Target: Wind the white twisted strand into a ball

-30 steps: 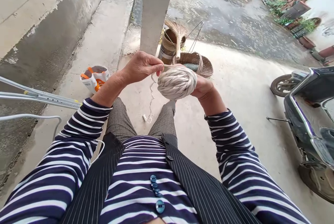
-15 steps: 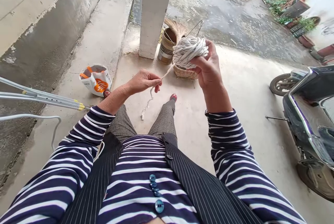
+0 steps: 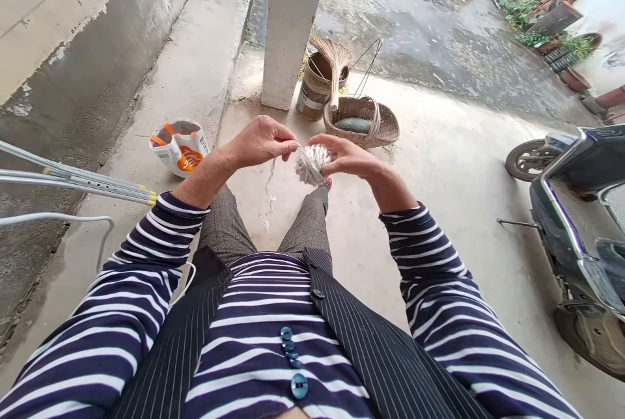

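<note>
A wound ball of white rope (image 3: 312,165) is in front of me, slightly blurred, in the grip of my right hand (image 3: 349,157), whose fingers curl round its far side. My left hand (image 3: 266,140) pinches the rope's strand between thumb and forefinger, just left of the ball. From that pinch a loose, kinked tail of rope (image 3: 268,191) dangles toward the floor between my legs. Only a small gap separates my two hands.
By the pillar (image 3: 295,28) stand a bucket (image 3: 310,95) with a straw broom (image 3: 336,58) across it and a wicker basket (image 3: 388,126) holding a green gourd-like thing. A white-and-orange bag (image 3: 188,149) and metal poles (image 3: 97,188) are left; a scooter (image 3: 576,211) is right.
My right hand has brought the rope ball down and left, close to my left hand. The basket behind is uncovered. My left hand has risen slightly, keeping its pinch.
</note>
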`<state>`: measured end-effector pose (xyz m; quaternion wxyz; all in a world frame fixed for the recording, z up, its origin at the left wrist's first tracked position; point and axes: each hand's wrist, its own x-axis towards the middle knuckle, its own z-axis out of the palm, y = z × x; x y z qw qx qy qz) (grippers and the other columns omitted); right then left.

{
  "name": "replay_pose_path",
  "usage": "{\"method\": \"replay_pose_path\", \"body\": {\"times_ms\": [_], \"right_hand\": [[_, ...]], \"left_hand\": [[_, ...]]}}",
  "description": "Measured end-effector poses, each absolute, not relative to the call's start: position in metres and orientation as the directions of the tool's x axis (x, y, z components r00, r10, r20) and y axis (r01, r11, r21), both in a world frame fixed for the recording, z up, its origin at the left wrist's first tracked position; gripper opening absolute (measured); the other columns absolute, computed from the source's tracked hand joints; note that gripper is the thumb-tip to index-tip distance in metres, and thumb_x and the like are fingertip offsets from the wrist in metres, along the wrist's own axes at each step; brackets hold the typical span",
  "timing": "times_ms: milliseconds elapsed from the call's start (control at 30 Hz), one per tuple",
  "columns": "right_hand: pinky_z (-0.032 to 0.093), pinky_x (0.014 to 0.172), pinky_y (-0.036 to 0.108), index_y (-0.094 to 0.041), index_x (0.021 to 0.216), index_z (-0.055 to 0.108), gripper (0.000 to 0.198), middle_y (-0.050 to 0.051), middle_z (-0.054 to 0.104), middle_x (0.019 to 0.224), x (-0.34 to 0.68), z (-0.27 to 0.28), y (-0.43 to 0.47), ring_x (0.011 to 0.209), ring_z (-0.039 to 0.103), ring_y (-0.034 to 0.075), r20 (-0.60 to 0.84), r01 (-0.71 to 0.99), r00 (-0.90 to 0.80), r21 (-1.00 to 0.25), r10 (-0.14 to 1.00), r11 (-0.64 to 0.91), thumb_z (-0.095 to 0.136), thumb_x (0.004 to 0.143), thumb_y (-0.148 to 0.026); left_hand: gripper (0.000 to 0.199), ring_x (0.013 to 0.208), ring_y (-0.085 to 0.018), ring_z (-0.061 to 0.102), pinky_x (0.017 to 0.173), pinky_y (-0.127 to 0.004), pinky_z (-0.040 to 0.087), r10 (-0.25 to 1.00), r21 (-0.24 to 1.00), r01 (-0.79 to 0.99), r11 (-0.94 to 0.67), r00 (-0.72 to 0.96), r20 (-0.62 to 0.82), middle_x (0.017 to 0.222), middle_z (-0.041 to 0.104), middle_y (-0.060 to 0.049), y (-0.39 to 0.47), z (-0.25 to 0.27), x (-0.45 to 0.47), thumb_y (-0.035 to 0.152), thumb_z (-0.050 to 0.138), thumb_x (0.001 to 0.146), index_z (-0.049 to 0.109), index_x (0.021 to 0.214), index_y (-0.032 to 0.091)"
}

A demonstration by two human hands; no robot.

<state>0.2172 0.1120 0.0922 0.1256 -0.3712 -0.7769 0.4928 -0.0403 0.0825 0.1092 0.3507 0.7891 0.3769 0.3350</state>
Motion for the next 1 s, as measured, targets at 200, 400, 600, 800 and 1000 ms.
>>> {"method": "replay_pose_path", "body": {"times_ms": [200, 400, 600, 800, 1000], "right_hand": [[0.053, 0.083, 0.03, -0.022, 0.127, 0.064, 0.069, 0.005, 0.071, 0.112, 0.216, 0.092, 0.099, 0.098, 0.064, 0.021, -0.147, 0.087, -0.809, -0.988, 0.569, -0.131, 0.085, 0.062, -0.035], [0.058, 0.088, 0.036, -0.029, 0.12, 0.064, 0.07, 0.004, 0.07, 0.121, 0.213, 0.104, 0.08, 0.113, 0.065, 0.026, -0.015, -0.139, -0.695, -0.978, 0.719, -0.154, 0.089, 0.056, -0.039], [0.059, 0.059, 0.03, -0.03, 0.116, 0.062, 0.063, 0.003, 0.069, 0.113, 0.208, 0.129, 0.075, 0.088, 0.068, 0.022, 0.025, -0.126, -0.568, -0.99, 0.823, -0.057, 0.084, 0.058, -0.035], [0.061, 0.056, 0.028, -0.026, 0.115, 0.064, 0.057, 0.001, 0.072, 0.108, 0.209, 0.145, 0.08, 0.079, 0.069, 0.019, 0.069, -0.176, -0.49, -0.984, 0.869, -0.021, 0.08, 0.061, -0.022], [0.061, 0.055, 0.027, -0.024, 0.121, 0.064, 0.057, 0.003, 0.074, 0.115, 0.206, 0.151, 0.081, 0.086, 0.073, 0.02, 0.106, -0.21, -0.525, -0.978, 0.845, -0.007, 0.078, 0.066, -0.028]], "left_hand": [[0.03, 0.065, -0.012, 0.06, 0.082, -0.03, 0.05, 0.774, 0.678, 0.401, -0.616, 0.469, 0.425, 0.064, 0.069, -0.001, 0.085, 0.103, -0.033, 0.034, 0.065, 0.093, 0.075, 0.072, 0.016], [0.042, 0.068, -0.015, 0.064, 0.068, -0.026, 0.048, 0.856, 0.783, 0.381, -0.491, 0.375, 0.355, 0.067, 0.069, -0.003, 0.087, 0.087, -0.041, 0.047, 0.062, 0.095, 0.075, 0.074, 0.012], [0.048, 0.067, -0.014, 0.066, 0.066, -0.024, 0.049, 0.877, 0.846, 0.317, -0.429, 0.371, 0.306, 0.066, 0.07, -0.004, 0.088, 0.077, -0.041, 0.051, 0.064, 0.094, 0.073, 0.068, 0.012], [0.045, 0.073, -0.016, 0.07, 0.072, -0.026, 0.054, 0.881, 0.877, 0.263, -0.403, 0.371, 0.294, 0.072, 0.075, -0.007, 0.086, 0.078, -0.04, 0.047, 0.064, 0.094, 0.071, 0.065, 0.014], [0.042, 0.074, -0.017, 0.071, 0.075, -0.028, 0.056, 0.88, 0.9, 0.206, -0.383, 0.376, 0.289, 0.072, 0.075, -0.008, 0.085, 0.074, -0.039, 0.043, 0.065, 0.094, 0.072, 0.065, 0.014]]}}
